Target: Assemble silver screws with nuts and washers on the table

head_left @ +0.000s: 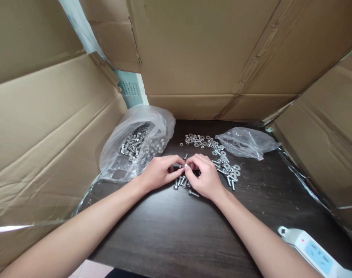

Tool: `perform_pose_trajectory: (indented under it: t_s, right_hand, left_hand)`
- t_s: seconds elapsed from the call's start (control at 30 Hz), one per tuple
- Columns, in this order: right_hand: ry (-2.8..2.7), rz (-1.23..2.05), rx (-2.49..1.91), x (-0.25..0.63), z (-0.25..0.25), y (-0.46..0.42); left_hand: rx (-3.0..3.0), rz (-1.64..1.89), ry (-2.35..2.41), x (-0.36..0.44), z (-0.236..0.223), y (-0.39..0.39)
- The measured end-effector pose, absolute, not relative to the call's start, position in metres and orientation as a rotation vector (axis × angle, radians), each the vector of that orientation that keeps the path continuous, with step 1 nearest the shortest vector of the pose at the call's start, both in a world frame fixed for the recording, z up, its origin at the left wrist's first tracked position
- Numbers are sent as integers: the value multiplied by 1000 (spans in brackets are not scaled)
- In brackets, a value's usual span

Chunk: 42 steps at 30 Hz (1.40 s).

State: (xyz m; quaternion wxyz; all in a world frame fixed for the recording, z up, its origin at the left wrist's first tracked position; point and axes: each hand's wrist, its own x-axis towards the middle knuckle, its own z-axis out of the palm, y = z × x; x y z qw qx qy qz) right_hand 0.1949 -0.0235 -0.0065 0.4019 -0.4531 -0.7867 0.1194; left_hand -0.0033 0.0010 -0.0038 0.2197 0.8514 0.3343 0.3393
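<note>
Above the middle of the table, my left hand (162,171) pinches a small metal bolt (181,166) between thumb and fingertips. My right hand (204,173) is closed at the bolt's other end, its thumb and index finger meeting the left fingertips. A bright spot shows there; whether it is a nut or a washer I cannot tell. Just below the hands lie several loose bolts (183,182), and one single bolt (193,193) rests apart, nearer me. Beyond the right hand spreads a mix of bolts and flat washers (226,164).
Left of my hands a clear plastic bag (161,119) lies open with many bolts (134,144) inside. Nuts and washers (200,139) are scattered behind. A flattened plastic bag (248,143) sits back right, a white power strip (317,251) front right. Cardboard walls (210,50) enclose the dark table (164,231).
</note>
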Motion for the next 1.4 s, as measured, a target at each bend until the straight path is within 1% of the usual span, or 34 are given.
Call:
perform_pose_trajectory:
  t_s: [0.63,1.4]
  right_hand:
    - [-1975,276,-1176,194,-6,-23]
    - [-1978,290,-1161,196,-6,-23]
  left_hand:
    - [2348,925,991,-2,-2,-1]
    - [2373,1011,872,-3,-4,2]
